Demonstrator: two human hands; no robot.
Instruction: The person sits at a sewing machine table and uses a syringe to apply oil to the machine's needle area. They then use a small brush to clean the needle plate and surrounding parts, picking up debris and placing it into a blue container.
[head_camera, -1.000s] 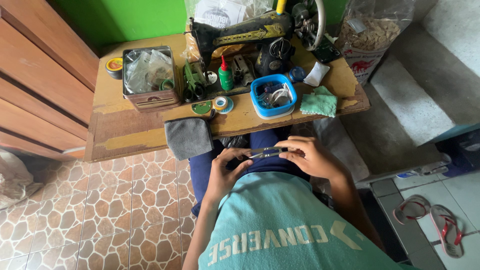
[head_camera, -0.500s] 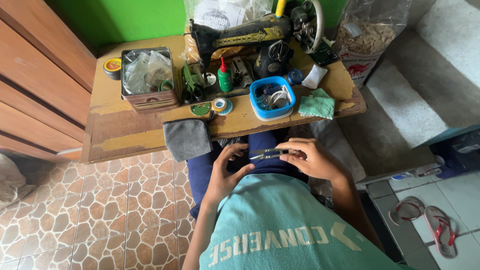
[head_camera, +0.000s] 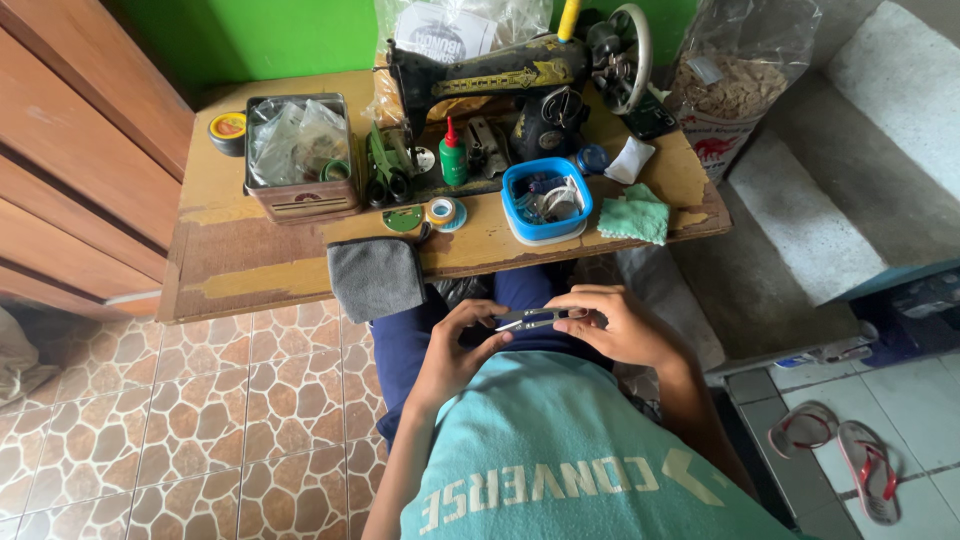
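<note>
Two hands on one tool: thread snips (head_camera: 530, 319), held level over the lap, just under the bench (head_camera: 250, 270) edge. Right hand (head_camera: 620, 328) grip clamped on the handle end, fingers curled over it; left hand (head_camera: 455, 350) grip pinched on the blade tip with thumb and fingertips. Snips span the gap between both grips. Versus half a second back: hands and snips in the same spot, pose unchanged. Farther out on the bench: grey cloth (head_camera: 377, 277) hanging over the edge, blue tub (head_camera: 545, 200) of bits, green rag (head_camera: 634, 216), metal tin (head_camera: 300, 155), black sewing machine (head_camera: 500, 80).
</note>
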